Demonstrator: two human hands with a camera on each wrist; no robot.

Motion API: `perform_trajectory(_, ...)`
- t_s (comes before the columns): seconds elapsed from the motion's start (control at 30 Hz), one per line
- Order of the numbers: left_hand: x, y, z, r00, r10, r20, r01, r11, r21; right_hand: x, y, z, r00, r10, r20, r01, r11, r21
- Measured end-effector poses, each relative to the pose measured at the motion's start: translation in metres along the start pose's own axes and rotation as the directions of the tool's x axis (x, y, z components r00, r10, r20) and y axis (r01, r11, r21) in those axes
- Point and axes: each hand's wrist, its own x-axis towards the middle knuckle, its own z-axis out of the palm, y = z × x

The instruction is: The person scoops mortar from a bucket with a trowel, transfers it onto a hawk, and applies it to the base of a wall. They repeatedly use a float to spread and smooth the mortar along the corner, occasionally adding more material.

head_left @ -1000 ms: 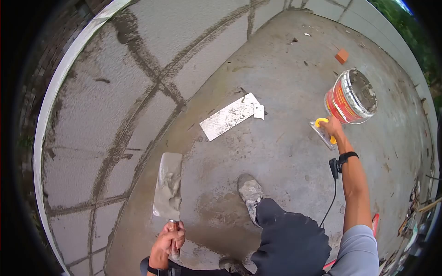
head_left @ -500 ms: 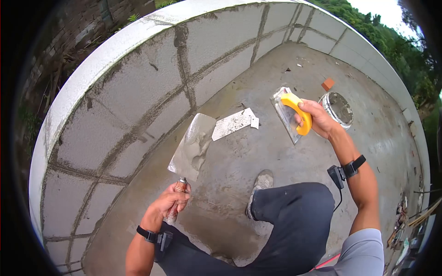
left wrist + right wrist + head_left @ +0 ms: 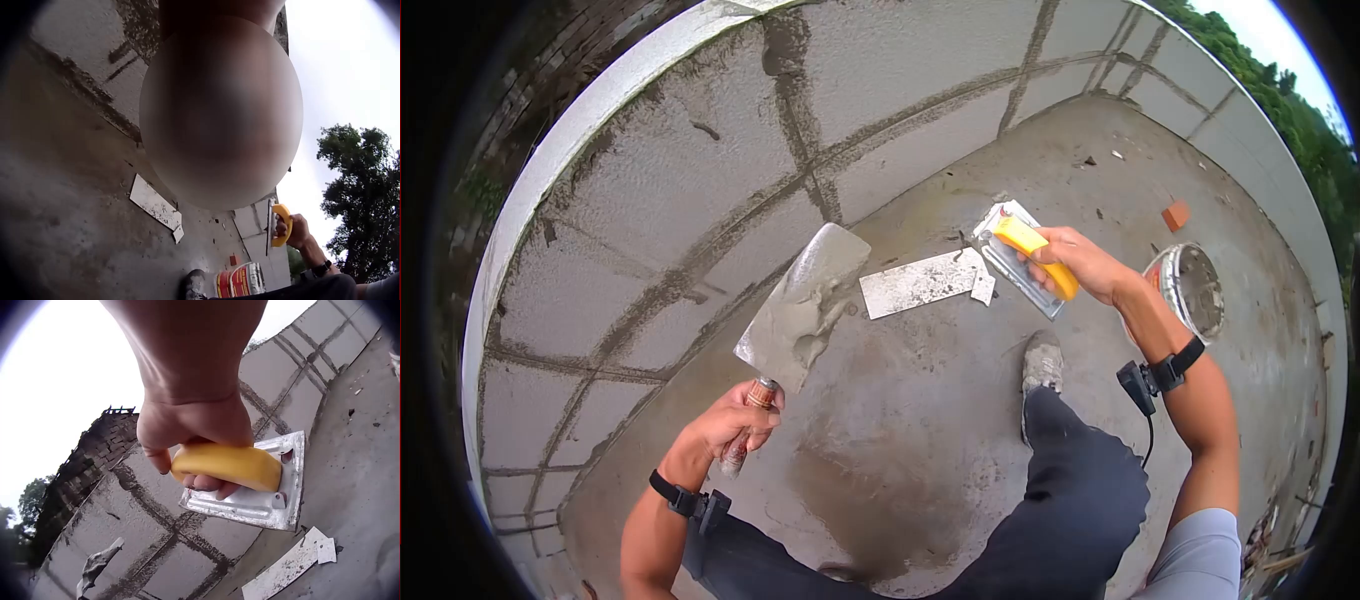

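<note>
In the head view my left hand (image 3: 738, 418) grips the reddish handle of a broad flat-bladed trowel (image 3: 825, 262). Wet grey mortar (image 3: 792, 332) lies heaped on its blade. My right hand (image 3: 1088, 262) has its fingers wrapped round the yellow handle of a steel plastering trowel (image 3: 1038, 283). The right wrist view shows that plastering trowel (image 3: 294, 481) from behind, its metal plate smeared at the edges. A blurred oval hides the left hand in the left wrist view, where the right hand (image 3: 299, 231) appears beyond with the plastering trowel (image 3: 270, 228).
A low block wall (image 3: 690, 200) with mortared joints curves along the left and back. On the concrete floor lie a spattered white board (image 3: 920, 285) and a small white offcut (image 3: 983, 290). A bucket (image 3: 1197, 290) stands at the right, near an orange brick (image 3: 1176, 214).
My right hand has brought the plastering trowel away from beside the bucket, up and left toward the wall. The left hand has raised the loaded trowel, its blade now tilted to the right.
</note>
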Motion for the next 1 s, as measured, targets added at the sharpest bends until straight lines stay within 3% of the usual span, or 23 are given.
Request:
perform_trajectory(0.03,0.016,0.002,0.001,0.999,-0.035,-0.005,0.035,0.999,0.007,0.014,0.004,-0.001,0.999,0.002,0.048,-0.002,1.000,0.009)
perform_trajectory(0.13,0.056,0.001,0.014,0.995,-0.090,-0.043,0.088,0.995,-0.049,0.051,0.021,-0.004,0.974,-0.188,0.123,0.189,0.982,0.002)
perform_trajectory(0.17,0.071,0.001,0.020,0.995,-0.095,-0.040,0.092,0.993,-0.074,0.064,0.023,-0.010,0.972,-0.175,0.159,0.176,0.984,0.007)
perform_trajectory(0.23,0.100,-0.001,0.032,0.993,-0.095,-0.071,0.085,0.988,-0.127,0.089,0.015,-0.019,0.913,-0.320,0.253,0.395,0.845,-0.360)
perform_trajectory(0.3,0.129,-0.005,0.045,0.989,-0.048,-0.141,0.020,0.980,-0.197,0.118,0.009,-0.026,0.908,-0.292,0.300,0.388,0.855,-0.344)
perform_trajectory(0.37,0.158,-0.012,0.052,0.984,-0.031,-0.174,-0.012,0.972,-0.236,0.151,0.014,-0.035,0.786,-0.470,0.403,0.619,0.603,-0.504)
perform_trajectory(0.4,0.171,-0.015,0.056,0.978,-0.017,-0.206,-0.031,0.973,-0.229,0.167,0.015,-0.039,0.742,-0.506,0.439,0.670,0.554,-0.494)
perform_trajectory(0.43,0.182,-0.020,0.061,0.972,-0.008,-0.236,-0.046,0.973,-0.224,0.181,0.015,-0.045,0.732,-0.489,0.474,0.680,0.555,-0.479)
perform_trajectory(0.5,0.202,-0.024,0.067,0.968,0.015,-0.252,-0.083,0.961,-0.263,0.209,0.010,-0.057,0.612,-0.503,0.611,0.791,0.394,-0.468)
perform_trajectory(0.6,0.218,-0.025,0.081,0.930,0.016,-0.367,-0.113,0.963,-0.243,0.235,0.003,-0.064,0.492,-0.467,0.735,0.870,0.285,-0.402)
perform_trajectory(0.73,0.233,-0.016,0.098,0.904,0.000,-0.429,-0.089,0.978,-0.187,0.263,0.012,-0.066,0.410,-0.399,0.821,0.904,0.300,-0.305)
perform_trajectory(0.87,0.247,-0.019,0.106,0.887,-0.015,-0.462,-0.048,0.991,-0.125,0.281,0.027,-0.067,0.409,-0.356,0.841,0.907,0.264,-0.329)
perform_trajectory(0.97,0.255,-0.029,0.106,0.859,-0.046,-0.509,-0.016,0.993,-0.118,0.294,0.047,-0.056,0.432,-0.410,0.803,0.896,0.297,-0.331)
perform_trajectory(1.0,0.255,-0.035,0.105,0.859,-0.054,-0.509,-0.014,0.992,-0.128,0.300,0.052,-0.050,0.491,-0.373,0.787,0.864,0.327,-0.384)
